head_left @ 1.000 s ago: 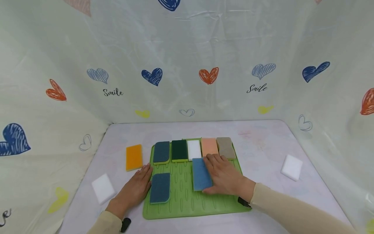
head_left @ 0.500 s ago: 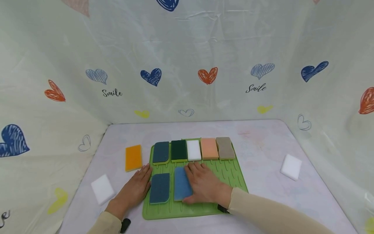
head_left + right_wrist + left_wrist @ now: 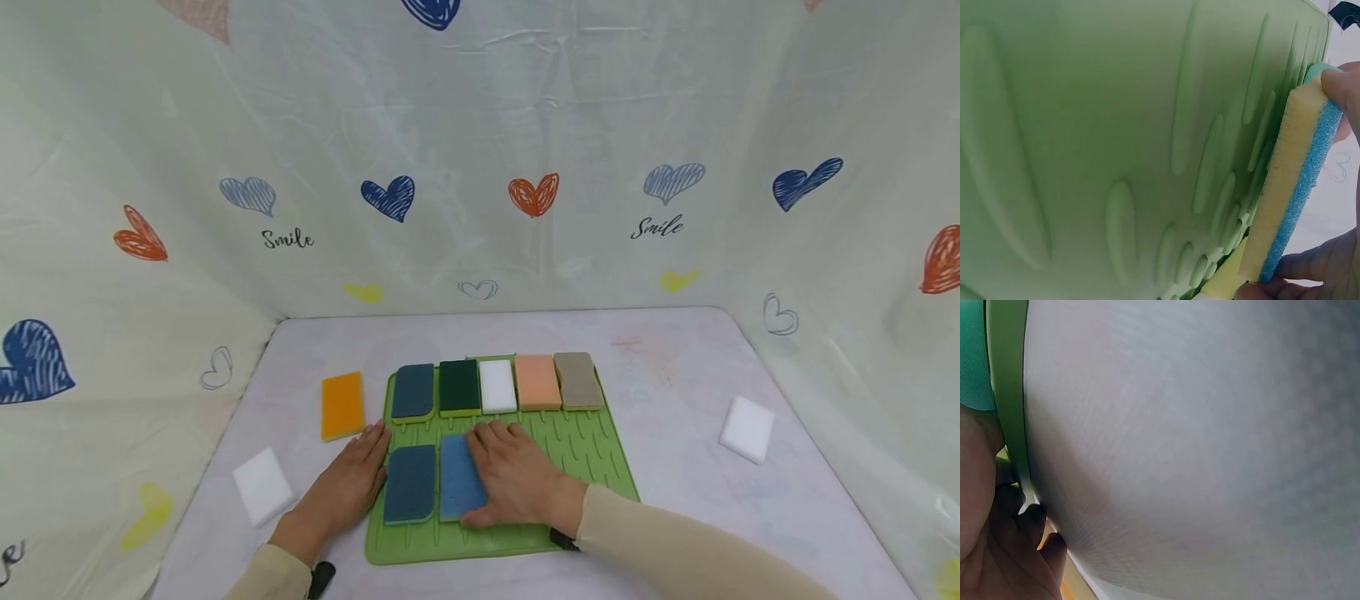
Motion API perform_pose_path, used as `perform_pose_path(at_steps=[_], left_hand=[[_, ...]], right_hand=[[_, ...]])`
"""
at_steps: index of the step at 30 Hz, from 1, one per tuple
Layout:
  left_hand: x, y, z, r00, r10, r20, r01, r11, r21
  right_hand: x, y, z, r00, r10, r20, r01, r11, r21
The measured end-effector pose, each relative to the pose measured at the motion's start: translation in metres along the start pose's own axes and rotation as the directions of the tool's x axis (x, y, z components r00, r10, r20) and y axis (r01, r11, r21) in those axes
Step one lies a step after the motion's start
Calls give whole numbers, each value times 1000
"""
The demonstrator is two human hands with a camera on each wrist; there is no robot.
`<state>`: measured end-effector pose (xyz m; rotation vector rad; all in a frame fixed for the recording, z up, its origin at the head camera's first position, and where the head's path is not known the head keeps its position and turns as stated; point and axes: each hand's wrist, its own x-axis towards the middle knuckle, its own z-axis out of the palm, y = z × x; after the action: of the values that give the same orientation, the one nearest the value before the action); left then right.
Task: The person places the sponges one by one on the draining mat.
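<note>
My right hand [image 3: 525, 479] holds a light-blue-topped sponge [image 3: 456, 479] low over the green ridged mat [image 3: 585, 454]. In the right wrist view this sponge [image 3: 1294, 187] shows a pale yellow body under a blue scouring layer, with thumb and fingers at its opposite ends. Close on its left lies a dark blue-grey sponge [image 3: 409, 483] with rounded corners. My left hand [image 3: 348, 483] rests with extended fingers along the mat's left edge. The left wrist view shows part of that hand [image 3: 1010, 550] beside the green mat edge [image 3: 1010, 375].
Along the mat's back stand a blue-grey sponge [image 3: 413, 392], a dark green one [image 3: 459, 387], a white one [image 3: 498, 386], a peach one [image 3: 537, 382] and a grey-brown one [image 3: 578, 380]. Off the mat lie an orange sponge [image 3: 342, 405] and white blocks [image 3: 262, 487] at left and right.
My right hand has moved the light blue sponge left and toward me, from below the peach sponge to beside the front blue-grey one. The left hand has stayed in place.
</note>
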<state>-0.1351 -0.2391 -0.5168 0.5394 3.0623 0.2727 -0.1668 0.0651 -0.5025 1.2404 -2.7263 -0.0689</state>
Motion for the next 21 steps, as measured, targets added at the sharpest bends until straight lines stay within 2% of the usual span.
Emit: perform_pose_path(at_steps=[11, 21], left_hand=[[0, -1, 1, 1000, -5, 11, 4, 1000, 13], [0, -2, 3, 1000, 3, -17, -3, 1000, 9]], right_hand=[[2, -1, 3, 998, 10, 61, -10, 1000, 0], [2, 0, 7, 997, 12, 73, -14, 999, 29]])
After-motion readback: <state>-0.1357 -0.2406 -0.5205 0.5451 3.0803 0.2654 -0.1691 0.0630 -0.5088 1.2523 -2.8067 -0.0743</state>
